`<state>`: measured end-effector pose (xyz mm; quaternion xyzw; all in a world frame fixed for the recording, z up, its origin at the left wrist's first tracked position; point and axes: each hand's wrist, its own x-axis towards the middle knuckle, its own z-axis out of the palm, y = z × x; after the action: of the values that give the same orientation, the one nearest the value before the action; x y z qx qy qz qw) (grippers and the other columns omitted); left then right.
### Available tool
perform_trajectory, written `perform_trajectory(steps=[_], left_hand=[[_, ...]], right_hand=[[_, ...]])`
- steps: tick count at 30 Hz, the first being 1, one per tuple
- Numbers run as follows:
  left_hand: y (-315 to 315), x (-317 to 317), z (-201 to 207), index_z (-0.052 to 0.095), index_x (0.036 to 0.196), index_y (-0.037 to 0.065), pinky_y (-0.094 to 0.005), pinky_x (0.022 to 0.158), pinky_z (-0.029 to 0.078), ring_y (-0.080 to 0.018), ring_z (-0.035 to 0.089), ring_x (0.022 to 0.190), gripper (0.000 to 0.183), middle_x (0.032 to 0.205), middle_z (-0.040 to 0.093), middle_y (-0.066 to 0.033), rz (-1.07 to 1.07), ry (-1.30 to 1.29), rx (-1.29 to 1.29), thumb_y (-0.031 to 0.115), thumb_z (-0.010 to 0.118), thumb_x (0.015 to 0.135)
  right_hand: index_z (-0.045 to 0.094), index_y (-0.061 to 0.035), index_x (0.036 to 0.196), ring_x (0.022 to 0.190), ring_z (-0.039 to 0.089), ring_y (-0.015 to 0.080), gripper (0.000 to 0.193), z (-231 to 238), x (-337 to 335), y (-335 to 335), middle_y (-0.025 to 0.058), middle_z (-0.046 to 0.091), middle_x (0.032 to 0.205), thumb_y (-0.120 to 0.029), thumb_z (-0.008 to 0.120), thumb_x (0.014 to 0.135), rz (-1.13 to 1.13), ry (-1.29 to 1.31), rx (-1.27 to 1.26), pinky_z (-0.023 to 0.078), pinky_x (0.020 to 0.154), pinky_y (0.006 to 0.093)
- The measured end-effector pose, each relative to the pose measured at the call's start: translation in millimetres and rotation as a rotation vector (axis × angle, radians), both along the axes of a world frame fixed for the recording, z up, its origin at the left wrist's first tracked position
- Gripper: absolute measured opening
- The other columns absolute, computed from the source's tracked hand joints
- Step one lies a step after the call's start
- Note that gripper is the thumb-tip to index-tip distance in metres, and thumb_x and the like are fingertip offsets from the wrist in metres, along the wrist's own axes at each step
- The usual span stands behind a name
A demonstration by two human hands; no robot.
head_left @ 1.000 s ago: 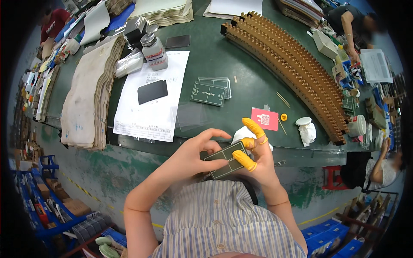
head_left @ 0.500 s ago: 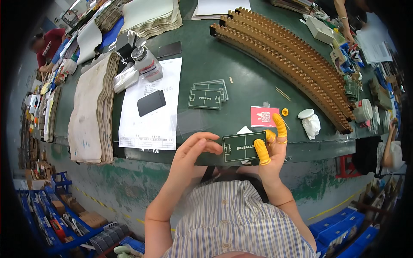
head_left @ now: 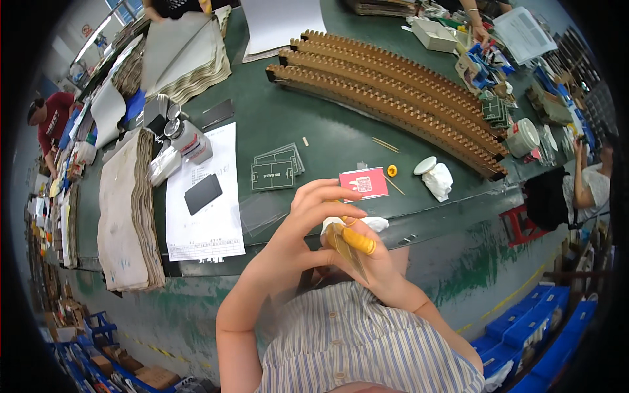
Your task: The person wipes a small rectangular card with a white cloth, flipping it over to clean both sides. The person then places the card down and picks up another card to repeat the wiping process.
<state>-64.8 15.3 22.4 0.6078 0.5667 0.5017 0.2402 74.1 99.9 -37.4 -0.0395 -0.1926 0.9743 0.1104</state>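
A thin green card (head_left: 350, 250) is seen nearly edge-on, tilted, in front of my body. My right hand (head_left: 385, 270) pinches it, with yellow finger cots on its fingertips. My left hand (head_left: 285, 243) curves around the card's left side, fingers apart and reaching over its top. Its thumb is close to the card's face; whether it touches cannot be made out. Something white (head_left: 373, 224) shows behind the right fingers, partly hidden. Beyond the hands lie a pink printed card (head_left: 364, 183) and a small stack of green cards (head_left: 272, 175).
Long brown notched racks (head_left: 393, 98) cross the far right of the green table. A crumpled white tissue (head_left: 437, 182), a round white lid (head_left: 425, 165) and a yellow finger cot (head_left: 392, 170) lie right. Left are a printed sheet (head_left: 203, 232), a metal can (head_left: 190, 141) and stacked boards (head_left: 124, 216).
The green card has turned from face-up to nearly edge-on. My left hand has moved right and up, over the card; my right hand has drawn in toward my body. The view has shifted.
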Motion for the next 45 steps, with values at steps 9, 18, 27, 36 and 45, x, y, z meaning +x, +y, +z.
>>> perform_trajectory(steps=[9,18,27,36,45], left_hand=[[8,-8,-4,0.066,0.086,0.010,-0.0433,0.105,0.027,-0.0296,0.035,0.126,0.031,0.117,0.057,-0.0044,-0.072,-0.006,-0.045,0.006,0.078,0.058],[7,-8,-12,0.065,0.079,0.007,-0.0378,0.097,0.036,-0.0235,0.047,0.116,0.016,0.096,0.065,-0.0034,-0.027,-0.087,-0.088,0.003,0.074,0.067],[7,-10,-8,0.055,0.098,0.003,-0.0237,0.076,0.049,-0.0101,0.063,0.083,0.018,0.094,0.065,-0.0063,0.318,-1.026,-0.146,0.011,0.065,0.086],[0,3,-39,0.061,0.098,0.005,-0.0366,0.092,0.042,-0.0189,0.058,0.088,0.016,0.082,0.063,-0.0070,0.174,-1.572,-0.065,0.020,0.055,0.093],[-4,14,-34,0.062,0.096,0.008,-0.0343,0.094,0.040,-0.0121,0.058,0.089,0.015,0.081,0.064,0.0017,0.108,-1.682,0.038,0.021,0.054,0.094]], right_hand=[[0.042,-0.0092,0.128,0.083,0.051,0.0095,0.036,-5,2,0,-0.0008,0.051,0.096,-0.028,0.046,0.097,0.049,0.000,-0.136,0.044,0.073,0.0281],[0.045,-0.0127,0.121,0.076,0.049,0.0136,0.037,1,0,-1,0.0020,0.052,0.093,-0.039,0.044,0.095,0.097,-0.172,-0.218,0.041,0.065,0.0271],[0.034,-0.0133,0.138,0.053,0.042,0.0141,0.061,-14,6,9,0.0138,0.059,0.093,-0.054,0.037,0.093,0.230,-0.083,-0.082,0.027,0.047,0.0219],[0.031,-0.0109,0.141,0.049,0.045,0.0118,0.051,-6,15,8,0.0145,0.059,0.089,-0.037,0.037,0.098,0.015,-0.112,0.012,0.030,0.044,0.0213],[0.028,-0.0079,0.142,0.049,0.046,0.0108,0.051,-7,17,12,0.0165,0.060,0.090,-0.029,0.041,0.097,-0.045,-0.083,0.025,0.031,0.043,0.0208]])
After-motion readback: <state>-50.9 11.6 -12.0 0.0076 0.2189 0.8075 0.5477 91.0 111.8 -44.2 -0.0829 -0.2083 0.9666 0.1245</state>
